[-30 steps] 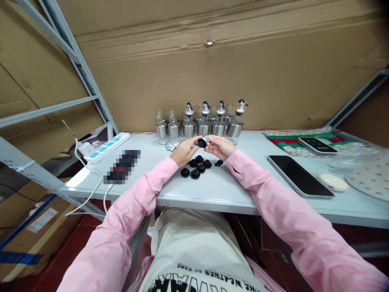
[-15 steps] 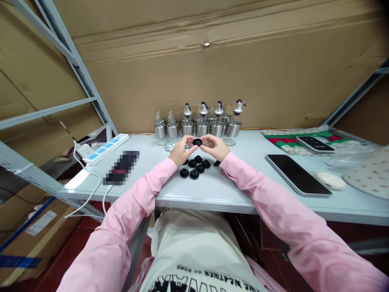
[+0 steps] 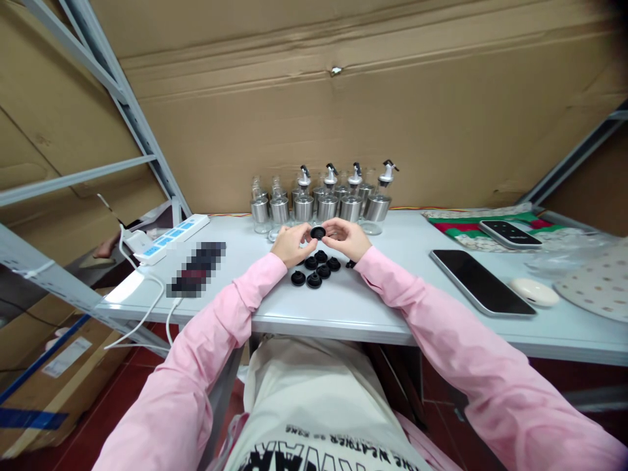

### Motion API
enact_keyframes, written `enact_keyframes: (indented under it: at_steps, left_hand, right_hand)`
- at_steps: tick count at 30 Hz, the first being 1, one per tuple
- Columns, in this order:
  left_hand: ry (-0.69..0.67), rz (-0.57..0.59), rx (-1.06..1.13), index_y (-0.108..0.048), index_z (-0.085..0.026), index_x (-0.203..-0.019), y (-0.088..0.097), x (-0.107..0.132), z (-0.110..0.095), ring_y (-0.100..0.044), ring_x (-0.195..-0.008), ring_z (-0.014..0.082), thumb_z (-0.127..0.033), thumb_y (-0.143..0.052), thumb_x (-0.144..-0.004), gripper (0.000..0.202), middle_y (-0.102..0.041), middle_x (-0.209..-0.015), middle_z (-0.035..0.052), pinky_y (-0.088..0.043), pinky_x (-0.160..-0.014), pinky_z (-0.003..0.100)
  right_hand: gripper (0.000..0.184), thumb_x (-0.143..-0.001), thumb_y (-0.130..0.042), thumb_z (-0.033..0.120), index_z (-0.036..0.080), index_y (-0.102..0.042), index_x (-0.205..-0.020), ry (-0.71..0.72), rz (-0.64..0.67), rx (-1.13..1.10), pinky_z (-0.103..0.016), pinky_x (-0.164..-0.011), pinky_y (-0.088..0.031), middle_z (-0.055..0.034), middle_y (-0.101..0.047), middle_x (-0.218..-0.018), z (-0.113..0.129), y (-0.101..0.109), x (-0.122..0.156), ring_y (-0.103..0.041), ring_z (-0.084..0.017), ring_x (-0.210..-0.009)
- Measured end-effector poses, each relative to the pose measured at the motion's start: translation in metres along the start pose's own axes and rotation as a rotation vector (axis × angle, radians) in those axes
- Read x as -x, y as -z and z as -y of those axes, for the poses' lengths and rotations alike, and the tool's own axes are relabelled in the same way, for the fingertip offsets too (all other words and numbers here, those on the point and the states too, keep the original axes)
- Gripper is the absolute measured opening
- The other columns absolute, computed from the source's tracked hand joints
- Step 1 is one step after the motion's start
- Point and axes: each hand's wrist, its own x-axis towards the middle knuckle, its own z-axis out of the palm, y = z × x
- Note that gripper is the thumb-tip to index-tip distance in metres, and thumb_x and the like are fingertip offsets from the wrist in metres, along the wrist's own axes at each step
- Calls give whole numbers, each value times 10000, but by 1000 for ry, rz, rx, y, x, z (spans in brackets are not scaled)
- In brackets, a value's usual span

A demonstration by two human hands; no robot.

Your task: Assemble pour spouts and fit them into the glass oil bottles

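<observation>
Between my two hands is a round black stopper (image 3: pixel 318 232), held above the table by its edges. My left hand (image 3: pixel 294 244) pinches its left side, and my right hand (image 3: pixel 347 239) pinches the right side. Several more black stoppers (image 3: pixel 314 280) lie in a loose group on the table just below my hands. One small black piece is partly covered by my right wrist. Behind my hands stand rows of glass bottles with steel sleeves (image 3: pixel 327 209). Some carry pourer tops (image 3: pixel 356 173) with black spouts; others have bare glass necks.
A power strip (image 3: pixel 174 239) and a blurred-out dark object (image 3: pixel 199 269) with a white cable sit on the left of the white table (image 3: pixel 333 320). On the right lie a phone (image 3: pixel 481 281), a white oval case (image 3: pixel 534 292) and a dark-faced device (image 3: pixel 510 233) on patterned cloth.
My left hand has shifted slightly left and down at the held stopper. The stopper stays between both hands, and my right hand has hardly moved.
</observation>
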Motion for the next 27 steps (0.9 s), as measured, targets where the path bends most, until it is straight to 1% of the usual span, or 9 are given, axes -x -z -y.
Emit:
enact_keyframes:
  at_steps: [5,9,14,19,24,27]
  left_hand:
    - [-12,43,-91,-499,-171,-702,1,1,-1,-545,-650,138,-291,-465,-773,144,-605,-690,-22,-330,-749,306]
    - [-3,65,-92,-504,-168,-678,3,1,-2,-544,-635,142,-292,-469,-762,154,-609,-668,-17,-328,-737,308]
    - [-18,95,-70,-512,-166,-663,2,0,0,-541,-618,137,-321,-455,-758,191,-608,-638,-14,-343,-726,304]
    - [-35,97,-34,-510,-165,-659,1,0,3,-552,-623,136,-325,-460,-752,192,-607,-631,-14,-350,-728,297]
    - [-35,99,-48,-508,-166,-641,2,0,1,-549,-607,132,-316,-466,-744,187,-600,-609,-18,-356,-754,302]
    - [-25,74,-30,-498,-167,-598,0,0,1,-534,-579,124,-313,-470,-730,199,-583,-577,-20,-367,-722,282]
  right_hand:
    - [297,-541,-698,288,164,-608,-796,-27,18,-26,-288,-669,-519,-32,-655,-731,2,-1,0,-611,-138,-665]
    - [269,-538,-690,279,160,-619,-768,-57,21,-18,-295,-675,-526,-19,-646,-673,4,-1,1,-596,-125,-609]
    - [235,-520,-666,244,165,-585,-727,-63,39,-18,-273,-652,-514,-2,-627,-642,8,-3,3,-579,-109,-582]
    - [218,-524,-639,227,168,-562,-720,-60,45,-6,-263,-639,-500,5,-616,-637,8,-4,3,-571,-102,-575]
    - [214,-527,-626,233,164,-557,-718,-49,59,20,-260,-626,-487,5,-609,-638,7,-3,3,-563,-101,-572]
    - [215,-534,-619,243,166,-556,-724,-54,67,41,-261,-610,-479,10,-595,-625,7,-3,3,-545,-99,-556]
